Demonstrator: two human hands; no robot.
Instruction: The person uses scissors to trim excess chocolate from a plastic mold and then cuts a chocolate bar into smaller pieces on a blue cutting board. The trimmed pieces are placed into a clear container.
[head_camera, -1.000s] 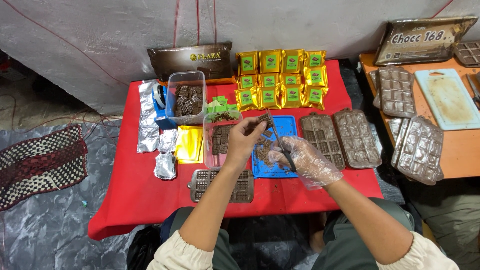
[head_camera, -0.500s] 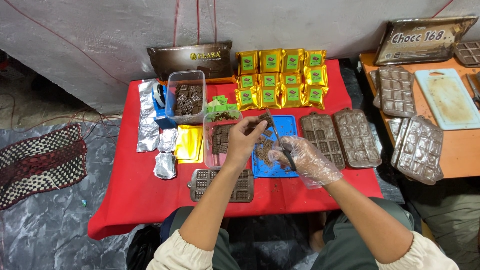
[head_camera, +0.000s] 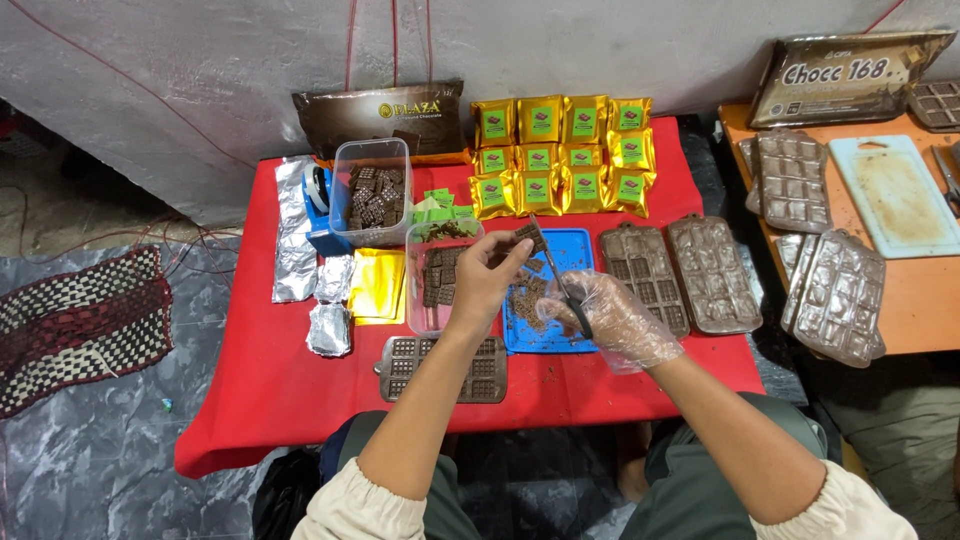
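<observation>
My left hand (head_camera: 487, 272) covers part of the small brown chocolate piece (head_camera: 529, 237) I pinch, so I can't see its whole shape. The thin dark knife blade (head_camera: 560, 282) goes into my right hand in its clear plastic glove (head_camera: 612, 318), and the handle is hidden. The white plastic cutting board (head_camera: 899, 196) is cut off at the right edge. The brown crumbs on the blue plastic tray (head_camera: 575, 251) are too small to tell apart.

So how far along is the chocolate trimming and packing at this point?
Done: rows of gold foil packets with green labels and a clear tub of chocolate squares. In hand: the left hand holds a chocolate square while the gloved right hand works a knife over the blue tray. Left: filled brown moulds.
</observation>
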